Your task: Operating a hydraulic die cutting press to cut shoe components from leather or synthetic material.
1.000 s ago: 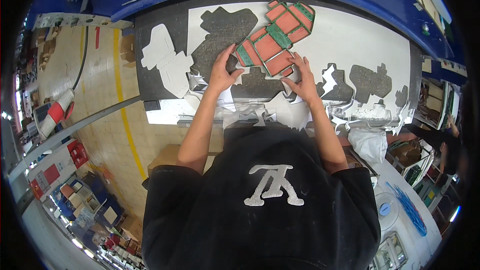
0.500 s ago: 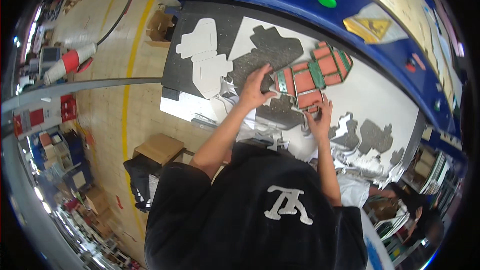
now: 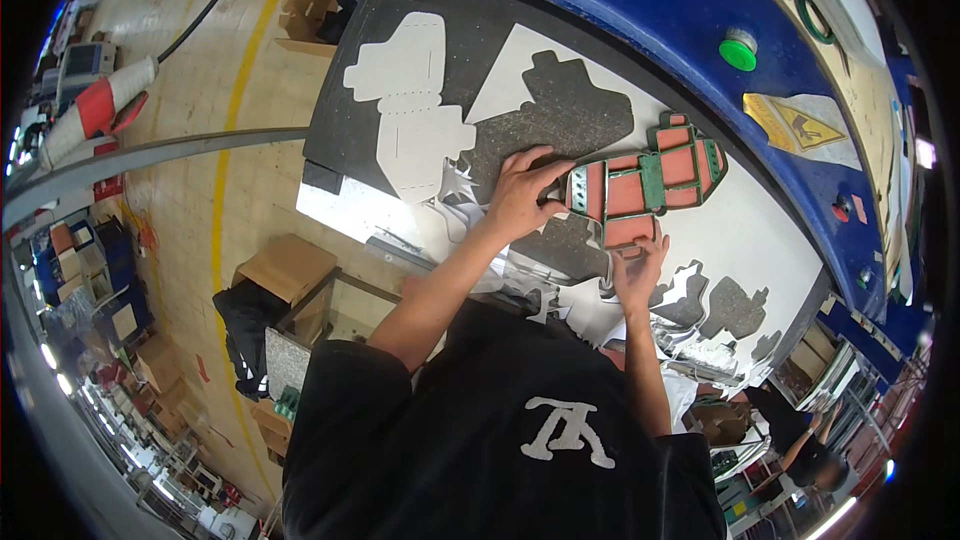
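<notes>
A cutting die [image 3: 627,192] with a dark green frame and pinkish-red pads lies on a white sheet [image 3: 760,230] on the dark work surface. My left hand [image 3: 522,192] is at the die's left end, thumb and index finger bent around its edge. At the die's near edge, my right hand [image 3: 638,272] has its fingertips against the frame. Just beyond the die, a shaped hole [image 3: 575,100] in the sheet shows the dark surface below. To the left lies a flat white cut-out blank [image 3: 412,130] with dashed crease lines.
A blue machine beam [image 3: 640,10] with a green button [image 3: 738,49] runs along the far side. Torn white offcuts [image 3: 590,305] lie along the near edge. Left of the table stand an open cardboard box [image 3: 312,12] and a metal bar [image 3: 190,150]. Another person [image 3: 795,440] is at lower right.
The whole view has shifted with my head. The die sits slightly nearer to me relative to the hole beyond it. My left fingers have closed in on its left end.
</notes>
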Motion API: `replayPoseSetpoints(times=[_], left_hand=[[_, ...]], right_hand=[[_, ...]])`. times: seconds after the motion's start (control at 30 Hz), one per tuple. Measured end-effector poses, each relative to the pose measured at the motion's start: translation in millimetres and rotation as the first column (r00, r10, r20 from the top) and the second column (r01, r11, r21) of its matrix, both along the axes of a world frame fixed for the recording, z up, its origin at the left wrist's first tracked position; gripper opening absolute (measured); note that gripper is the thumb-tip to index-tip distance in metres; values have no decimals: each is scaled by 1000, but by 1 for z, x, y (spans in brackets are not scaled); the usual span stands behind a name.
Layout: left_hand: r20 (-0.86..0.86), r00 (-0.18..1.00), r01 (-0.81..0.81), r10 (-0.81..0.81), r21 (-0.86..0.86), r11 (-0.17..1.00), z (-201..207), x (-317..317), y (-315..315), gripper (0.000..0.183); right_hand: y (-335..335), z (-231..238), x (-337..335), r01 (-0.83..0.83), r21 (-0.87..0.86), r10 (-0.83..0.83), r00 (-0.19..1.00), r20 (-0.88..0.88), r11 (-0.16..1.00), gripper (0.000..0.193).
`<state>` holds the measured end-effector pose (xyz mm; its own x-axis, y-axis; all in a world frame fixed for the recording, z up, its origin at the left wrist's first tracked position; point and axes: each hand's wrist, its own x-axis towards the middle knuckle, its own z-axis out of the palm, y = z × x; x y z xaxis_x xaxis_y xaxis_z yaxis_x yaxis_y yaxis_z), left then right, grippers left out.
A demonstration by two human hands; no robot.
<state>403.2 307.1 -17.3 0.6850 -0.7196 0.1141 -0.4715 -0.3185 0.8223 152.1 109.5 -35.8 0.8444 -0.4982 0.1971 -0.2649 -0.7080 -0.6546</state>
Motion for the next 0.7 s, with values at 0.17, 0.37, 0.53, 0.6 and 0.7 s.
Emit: replayPoseSetpoints(times=[0.17,0.37,0.53,0.6,0.7], left_hand=[[-6,1000,5,-5,10,1000,4,-1,0,77],[23,999,-24,24,27,999,1,-3,1,79],[-95,986,-148,137,-126,981,-2,-1,0,110],[-64,994,-92,89,-49,995,-1,0,2,108],[-30,999,-12,13,26,1000,2,2,-9,98]], right_hand=[[2,3,2,28,-1,-28,1000,10,1000,52],[-1,-1,-2,-15,73,18,999,-51,997,55],[-1,-2,1,24,54,-22,999,-40,998,54],[1,-1,2,27,55,-25,999,-35,998,55],[-6,-4,-8,20,7,-19,999,-46,1000,60]])
